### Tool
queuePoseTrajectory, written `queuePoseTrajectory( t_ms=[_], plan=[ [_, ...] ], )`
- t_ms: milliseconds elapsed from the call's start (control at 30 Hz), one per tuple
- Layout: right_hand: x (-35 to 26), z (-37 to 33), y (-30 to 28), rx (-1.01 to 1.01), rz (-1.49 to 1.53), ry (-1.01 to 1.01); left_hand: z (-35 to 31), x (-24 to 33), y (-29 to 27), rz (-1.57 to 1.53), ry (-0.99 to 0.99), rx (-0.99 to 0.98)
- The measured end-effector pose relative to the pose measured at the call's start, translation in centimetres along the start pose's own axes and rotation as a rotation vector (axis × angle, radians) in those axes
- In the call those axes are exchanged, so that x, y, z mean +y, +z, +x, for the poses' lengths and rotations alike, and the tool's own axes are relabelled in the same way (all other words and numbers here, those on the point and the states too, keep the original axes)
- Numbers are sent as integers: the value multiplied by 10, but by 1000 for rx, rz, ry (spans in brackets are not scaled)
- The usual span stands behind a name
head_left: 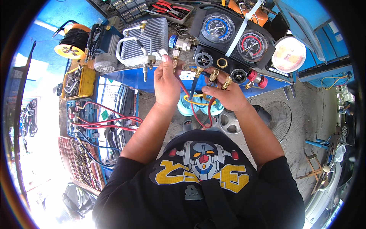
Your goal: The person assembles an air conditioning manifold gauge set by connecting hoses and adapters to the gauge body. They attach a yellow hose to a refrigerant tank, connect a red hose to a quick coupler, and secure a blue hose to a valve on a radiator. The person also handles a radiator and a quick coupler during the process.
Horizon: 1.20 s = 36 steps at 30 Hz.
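Note:
A manifold gauge set with a blue-marked dial and a red-marked dial rests at the bench's near edge. Below its black hand wheels, several brass ports and hose ends point toward me. My left hand is closed on a brass hose fitting at the end of a red hose. The hose hangs in a loop and runs up toward the gauge set. My right hand is closed around a hose fitting under the manifold; its fingertips are partly hidden. A blue coupler stands just beyond my left hand.
Left of the gauges sits a silver finned coil with bent pipes. A wire spool, a yellow bin and a socket case lie farther left. Pliers fill a tray behind. Light-blue cylinders and a fan stand below.

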State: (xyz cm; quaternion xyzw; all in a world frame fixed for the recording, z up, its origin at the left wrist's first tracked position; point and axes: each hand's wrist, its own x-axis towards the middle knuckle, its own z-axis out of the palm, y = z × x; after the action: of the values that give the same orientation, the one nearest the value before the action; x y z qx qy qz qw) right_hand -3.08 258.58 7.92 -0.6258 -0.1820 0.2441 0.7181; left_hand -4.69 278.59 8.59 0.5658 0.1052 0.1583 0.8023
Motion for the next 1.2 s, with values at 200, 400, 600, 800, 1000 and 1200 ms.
queuePoseTrajectory(
  t_ms=[200, 400, 600, 800, 1000, 1200],
  plan=[
    [1, -1, 7, 4, -46, -33, -5, 4, -10, 88, 80, -44],
    [-1, -2, 14, -3, 19, 45, -12, 4, -20, -3, 45, -8],
    [-8, 0, 21, -43, -33, -17, -12, 11, -31, -15, -30, -48],
    [-13, 1, 28, -56, 48, 20, -13, 18, -38, -21, 11, -91],
    [-15, 2, 36, -51, 65, 7, -10, 18, -47, -78, 23, -141],
    [-10, 5, 39, -45, 110, 22, -9, 21, -62, -90, -66, -196]
  ],
)
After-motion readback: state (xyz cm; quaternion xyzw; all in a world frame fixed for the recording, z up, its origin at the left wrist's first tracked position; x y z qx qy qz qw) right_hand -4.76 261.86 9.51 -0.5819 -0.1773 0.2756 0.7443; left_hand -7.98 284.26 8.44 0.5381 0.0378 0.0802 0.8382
